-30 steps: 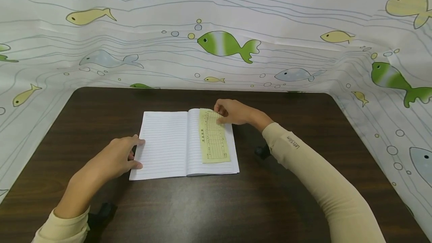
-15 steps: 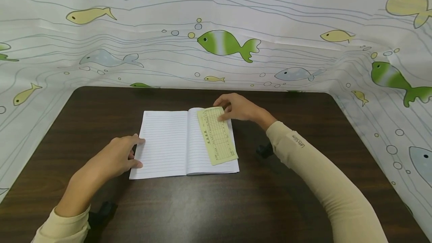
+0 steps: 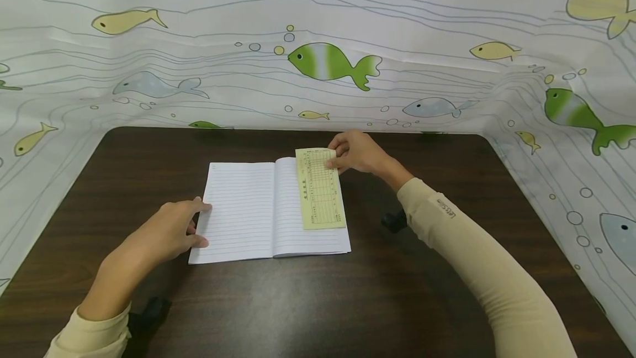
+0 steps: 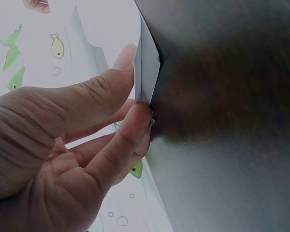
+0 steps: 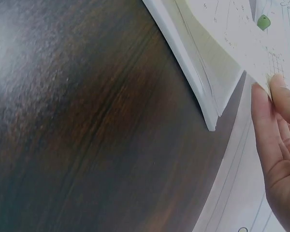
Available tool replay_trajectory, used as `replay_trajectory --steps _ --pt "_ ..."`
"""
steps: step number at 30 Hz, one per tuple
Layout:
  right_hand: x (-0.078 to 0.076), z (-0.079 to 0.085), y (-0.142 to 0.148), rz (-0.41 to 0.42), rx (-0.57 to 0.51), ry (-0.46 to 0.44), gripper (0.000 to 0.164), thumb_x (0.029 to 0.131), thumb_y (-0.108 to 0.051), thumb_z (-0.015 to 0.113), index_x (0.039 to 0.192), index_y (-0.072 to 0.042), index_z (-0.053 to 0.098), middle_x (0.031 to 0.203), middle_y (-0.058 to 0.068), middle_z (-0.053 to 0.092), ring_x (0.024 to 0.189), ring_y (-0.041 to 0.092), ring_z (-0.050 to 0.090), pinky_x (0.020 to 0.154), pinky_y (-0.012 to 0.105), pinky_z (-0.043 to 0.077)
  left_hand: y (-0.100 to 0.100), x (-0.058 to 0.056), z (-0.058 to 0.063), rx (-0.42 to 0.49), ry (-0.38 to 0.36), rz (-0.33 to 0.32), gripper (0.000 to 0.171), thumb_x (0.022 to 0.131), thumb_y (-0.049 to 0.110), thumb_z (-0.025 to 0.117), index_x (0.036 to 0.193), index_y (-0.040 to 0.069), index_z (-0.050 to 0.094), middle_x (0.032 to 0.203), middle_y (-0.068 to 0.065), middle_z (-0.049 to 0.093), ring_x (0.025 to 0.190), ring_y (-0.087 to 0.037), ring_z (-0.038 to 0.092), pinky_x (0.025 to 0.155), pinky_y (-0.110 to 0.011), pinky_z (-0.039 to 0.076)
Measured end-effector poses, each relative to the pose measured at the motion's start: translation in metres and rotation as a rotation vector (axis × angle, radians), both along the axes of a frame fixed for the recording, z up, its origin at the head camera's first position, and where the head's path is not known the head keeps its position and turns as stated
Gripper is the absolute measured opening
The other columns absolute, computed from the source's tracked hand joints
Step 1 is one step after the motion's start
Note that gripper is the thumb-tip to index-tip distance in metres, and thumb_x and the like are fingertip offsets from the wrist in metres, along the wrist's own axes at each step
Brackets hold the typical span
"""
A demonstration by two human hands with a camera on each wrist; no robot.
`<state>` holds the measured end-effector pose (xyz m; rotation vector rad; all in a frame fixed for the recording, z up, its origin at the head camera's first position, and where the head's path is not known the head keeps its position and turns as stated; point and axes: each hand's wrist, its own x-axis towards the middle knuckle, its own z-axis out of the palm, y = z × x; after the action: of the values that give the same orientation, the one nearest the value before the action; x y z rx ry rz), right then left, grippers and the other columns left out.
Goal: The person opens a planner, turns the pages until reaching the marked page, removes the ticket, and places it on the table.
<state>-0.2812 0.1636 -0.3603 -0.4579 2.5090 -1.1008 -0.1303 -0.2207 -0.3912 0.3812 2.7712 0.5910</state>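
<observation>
A lined notebook [image 3: 240, 214] lies open on the dark wooden table [image 3: 318, 303]. At its left edge my left hand [image 3: 159, 233] pinches the pages between thumb and fingers; the left wrist view shows the notebook's edge [image 4: 147, 63] in that grip. My right hand [image 3: 360, 153] pinches the upper right corner of a yellow printed slip [image 3: 322, 192] over the right page. In the right wrist view the slip [image 5: 237, 29] stands lifted off the notebook [image 5: 198, 92] at the pinched corner. Part of the right page is hidden under the slip.
A white cloth wall [image 3: 238, 70] printed with fish closes off the back and both sides of the table. Dark straps or devices show near both wrists, one by the right forearm [image 3: 395, 221].
My right hand has moved away from me and slightly right, drawing the yellow slip up the page; the slip tilted, then straightened. My left hand stays at the notebook's edge.
</observation>
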Motion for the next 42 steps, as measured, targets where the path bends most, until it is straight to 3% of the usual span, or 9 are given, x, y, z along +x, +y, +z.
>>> replay_trajectory --steps 7,15,22,29,37,42 --pt "0.001 0.004 0.007 -0.014 0.025 0.016 0.027 0.091 -0.005 0.086 0.11 0.003 0.068 0.102 0.017 0.077 0.082 0.023 0.079 0.083 0.045 0.066 0.0 0.0 0.0 0.004 -0.001 0.001 0.077 0.078 0.004 0.094 0.143 -0.017 0.055 0.146 -0.046 0.052 0.079 -0.021 0.068 0.064 -0.033 0.052" --pt "0.004 0.011 0.016 0.004 0.039 0.044 0.024 0.092 -0.006 0.085 0.107 0.002 0.069 0.1 0.017 0.079 0.079 0.022 0.079 0.086 0.05 0.065 0.0 -0.001 -0.001 0.001 0.01 -0.004 0.078 0.077 0.004 0.094 0.142 -0.018 0.056 0.15 -0.048 0.046 0.079 -0.021 0.068 0.063 -0.032 0.052" --pt "0.005 0.018 0.03 -0.006 0.062 0.047 0.025 0.093 -0.008 0.085 0.108 0.002 0.067 0.101 0.017 0.078 0.08 0.023 0.079 0.086 0.05 0.065 -0.002 -0.002 -0.002 0.013 0.001 -0.008 0.076 0.08 0.005 0.093 0.142 -0.018 0.054 0.119 -0.036 0.067 0.075 -0.02 0.063 0.063 -0.033 0.049" --pt "0.003 0.019 0.05 -0.047 0.082 0.058 0.025 0.094 -0.008 0.083 0.107 0.002 0.065 0.098 0.016 0.076 0.077 0.022 0.078 0.083 0.049 0.065 0.0 -0.002 -0.002 -0.005 0.01 -0.002 0.076 0.079 0.004 0.093 0.141 -0.018 0.056 0.136 -0.045 0.059 0.074 -0.02 0.062 0.062 -0.032 0.049" --pt "0.001 0.015 0.076 -0.082 0.125 0.063 0.025 0.096 -0.01 0.082 0.105 0.003 0.063 0.096 0.016 0.076 0.077 0.024 0.078 0.08 0.047 0.066 -0.001 -0.004 -0.001 0.002 -0.014 0.002 0.076 0.08 0.005 0.093 0.142 -0.018 0.054 0.111 -0.032 0.069 0.076 -0.022 0.062 0.063 -0.034 0.049" --pt "0.004 0.013 0.091 -0.099 0.163 0.069 0.026 0.096 -0.012 0.083 0.104 0.003 0.063 0.093 0.016 0.075 0.081 0.032 0.079 0.081 0.047 0.065 -0.002 -0.004 -0.001 0.005 -0.012 -0.002 0.076 0.081 0.005 0.093 0.142 -0.018 0.054 0.107 -0.029 0.07 0.075 -0.021 0.061 0.063 -0.034 0.048"
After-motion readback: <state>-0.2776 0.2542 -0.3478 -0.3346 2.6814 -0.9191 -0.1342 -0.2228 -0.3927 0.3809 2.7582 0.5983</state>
